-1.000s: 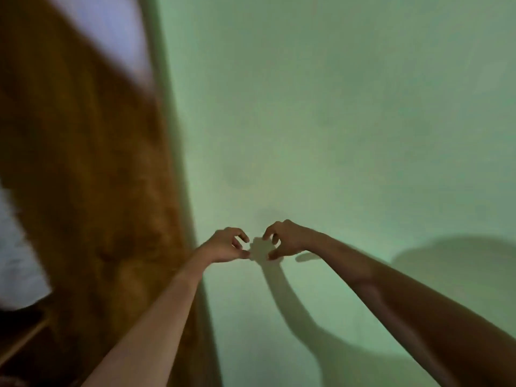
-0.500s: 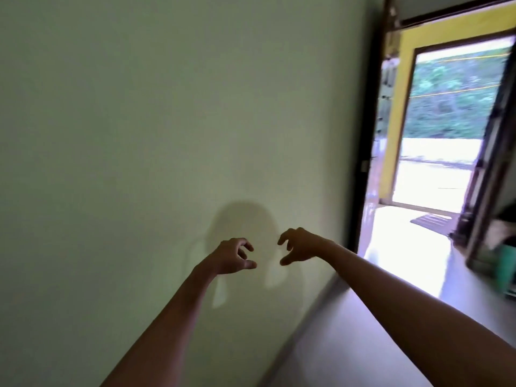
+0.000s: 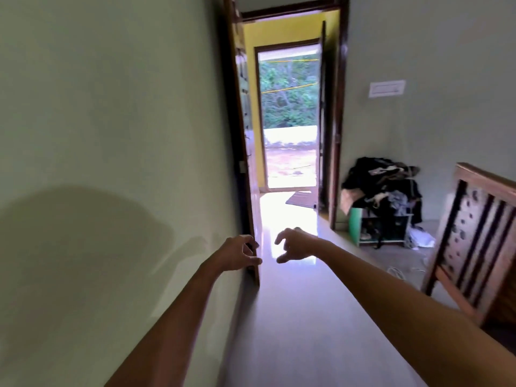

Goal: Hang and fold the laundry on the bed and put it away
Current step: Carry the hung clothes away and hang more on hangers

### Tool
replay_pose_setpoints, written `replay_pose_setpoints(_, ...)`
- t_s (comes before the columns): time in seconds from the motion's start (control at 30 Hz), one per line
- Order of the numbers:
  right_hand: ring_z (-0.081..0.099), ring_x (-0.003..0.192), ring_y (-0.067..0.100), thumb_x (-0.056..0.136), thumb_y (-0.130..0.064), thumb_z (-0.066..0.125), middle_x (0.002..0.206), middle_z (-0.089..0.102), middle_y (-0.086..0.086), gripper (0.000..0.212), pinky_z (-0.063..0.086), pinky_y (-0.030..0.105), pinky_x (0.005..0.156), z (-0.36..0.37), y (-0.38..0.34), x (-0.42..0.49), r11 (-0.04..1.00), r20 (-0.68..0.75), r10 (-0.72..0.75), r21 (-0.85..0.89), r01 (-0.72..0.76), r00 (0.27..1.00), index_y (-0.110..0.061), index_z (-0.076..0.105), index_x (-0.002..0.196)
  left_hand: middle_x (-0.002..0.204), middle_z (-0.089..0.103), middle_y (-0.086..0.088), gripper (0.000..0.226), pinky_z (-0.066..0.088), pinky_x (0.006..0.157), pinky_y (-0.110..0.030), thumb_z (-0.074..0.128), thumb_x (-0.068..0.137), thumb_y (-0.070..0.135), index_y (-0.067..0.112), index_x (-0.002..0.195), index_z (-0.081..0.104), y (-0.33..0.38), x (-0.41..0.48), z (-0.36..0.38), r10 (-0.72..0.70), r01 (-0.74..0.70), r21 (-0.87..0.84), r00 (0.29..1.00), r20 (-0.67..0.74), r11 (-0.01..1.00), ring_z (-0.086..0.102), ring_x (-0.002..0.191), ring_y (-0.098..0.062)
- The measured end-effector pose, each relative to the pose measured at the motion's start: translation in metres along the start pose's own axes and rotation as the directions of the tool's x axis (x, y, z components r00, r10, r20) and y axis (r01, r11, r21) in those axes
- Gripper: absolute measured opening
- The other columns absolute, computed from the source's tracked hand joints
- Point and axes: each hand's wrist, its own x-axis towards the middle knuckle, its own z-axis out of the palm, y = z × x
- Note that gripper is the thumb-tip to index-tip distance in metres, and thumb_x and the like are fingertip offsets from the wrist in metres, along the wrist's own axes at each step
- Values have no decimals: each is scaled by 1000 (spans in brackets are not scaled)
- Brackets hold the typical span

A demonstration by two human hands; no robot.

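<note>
A pale green wall fills the left side, with a broad soft shadow lying low across it. The left forearm reaches forward along this wall, and the left grip hangs in the air just in front of the foot of the dark wooden door frame. Its fingers are loosely hooked, the thumb stands apart from the fingertips, and it holds nothing.

Through the open doorway a yellow wall shows, and beyond it a second opening looks out on green trees and bright ground. A dark doormat lies on the shiny floor at that far threshold.

The right grip is near the left one, with a gap between them, set against the glare on the floor. It is curled in the same slack way, thumb and fingers apart, and holds nothing.

To the right of the doorway a white switch plate sits on the far wall. Below it a heap of laundry, mostly dark clothes, is piled on a low rack with a green side that stands against that wall. A white cloth lies on the floor just beside the rack, and a white cable trails on the floor nearer the camera.

At the far right stands the slatted wooden bed end, well apart from both grips
</note>
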Motion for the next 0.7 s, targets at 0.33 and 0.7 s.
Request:
replay_pose_setpoints(0.33,57,105,23,79,-31,74,120,56,10,51,48,29,85,-27,143,140,974,-40,224,45,-223,974,-14,54,123,100,61,-4,40,38,58,-3,74,79,29,14,113,59,9,225,45,195,-203,32,967,164,979,56,80,-9)
replay_pose_setpoints(0.7,58,107,22,82,-24,73,116,63,10,48,46,30,93,-131,296,310,945,-111,325,68,-319,939,-7,55,123,101,70,-9,39,42,65,-9,77,76,29,11,108,62,67,498,50,334,-340,13,932,142,940,59,76,-8)
